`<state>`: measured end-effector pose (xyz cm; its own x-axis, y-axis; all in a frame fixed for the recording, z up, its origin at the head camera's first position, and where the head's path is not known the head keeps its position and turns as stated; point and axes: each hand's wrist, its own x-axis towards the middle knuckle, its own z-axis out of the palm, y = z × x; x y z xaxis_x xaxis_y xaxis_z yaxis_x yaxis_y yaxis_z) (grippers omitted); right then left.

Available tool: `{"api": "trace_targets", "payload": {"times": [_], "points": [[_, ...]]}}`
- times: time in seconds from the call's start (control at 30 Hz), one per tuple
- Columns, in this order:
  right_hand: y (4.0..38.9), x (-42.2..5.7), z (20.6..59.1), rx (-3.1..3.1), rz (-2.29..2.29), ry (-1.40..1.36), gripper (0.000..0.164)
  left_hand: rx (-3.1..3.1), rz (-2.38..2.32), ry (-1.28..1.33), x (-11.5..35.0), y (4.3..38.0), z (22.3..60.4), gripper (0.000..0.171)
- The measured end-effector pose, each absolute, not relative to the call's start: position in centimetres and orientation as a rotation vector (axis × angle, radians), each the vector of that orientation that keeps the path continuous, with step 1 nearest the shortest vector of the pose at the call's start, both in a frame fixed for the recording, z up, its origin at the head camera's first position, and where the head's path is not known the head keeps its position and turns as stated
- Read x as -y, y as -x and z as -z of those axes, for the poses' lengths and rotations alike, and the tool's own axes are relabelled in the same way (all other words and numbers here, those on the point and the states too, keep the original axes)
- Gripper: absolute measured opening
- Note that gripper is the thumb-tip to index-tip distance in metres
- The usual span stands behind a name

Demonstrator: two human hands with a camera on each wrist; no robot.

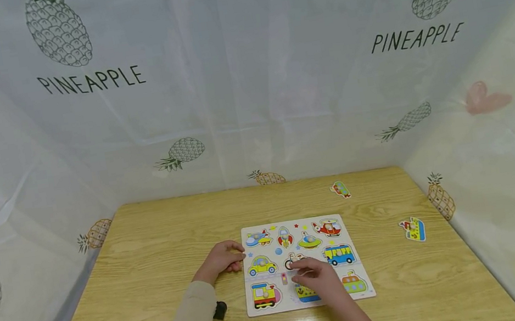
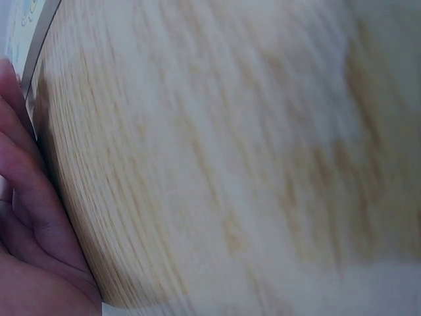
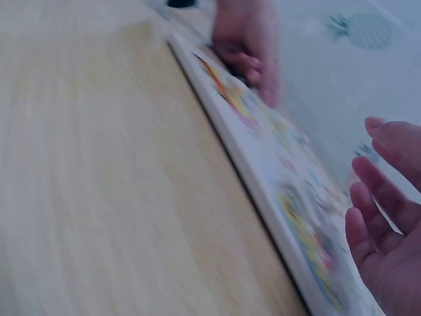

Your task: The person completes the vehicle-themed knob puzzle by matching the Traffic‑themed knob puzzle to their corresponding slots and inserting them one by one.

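Observation:
A wooden peg puzzle board [image 1: 286, 304] with colourful vehicle pictures lies on the table. My left hand [image 1: 222, 258] is at its left edge, fingertips right at the rim; the left wrist view shows those fingers [image 2: 26, 178] along the tabletop by the board's side. Over the board's lower middle hovers my right hand [image 1: 319, 280], fingers relaxed and spread with nothing between them, as the right wrist view also shows. Its fingertips overlap the motorcycle [image 1: 294, 258] in the head view, and the hand partly covers the yellow and blue ship picture [image 1: 307, 293].
Two loose puzzle pieces lie on the wooden table [image 1: 163, 263]: a green and red one [image 1: 340, 189] at the back and a ship piece [image 1: 414, 229] to the right. White cloth [image 1: 248, 101] printed with pineapples encloses the back and sides.

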<state>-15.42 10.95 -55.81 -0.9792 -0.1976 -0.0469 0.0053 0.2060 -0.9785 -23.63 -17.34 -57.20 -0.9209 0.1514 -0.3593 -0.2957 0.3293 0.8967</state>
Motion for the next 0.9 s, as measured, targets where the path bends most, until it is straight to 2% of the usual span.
{"api": "trace_targets", "payload": {"times": [0.17,0.43,0.9], "points": [[15.6,-13.6,55.3,-2.38,1.856,0.042,0.024,-2.238,-1.622,0.144,17.2,23.7,57.2,0.014],[15.5,-18.5,56.7,-2.407,1.93,-0.223,0.026,-2.228,-1.618,0.109,17.4,23.8,57.6,0.017],[14.9,-24.7,56.7,-2.575,1.893,-0.386,0.034,-2.249,-1.621,0.107,17.1,23.6,57.2,0.017]]}}
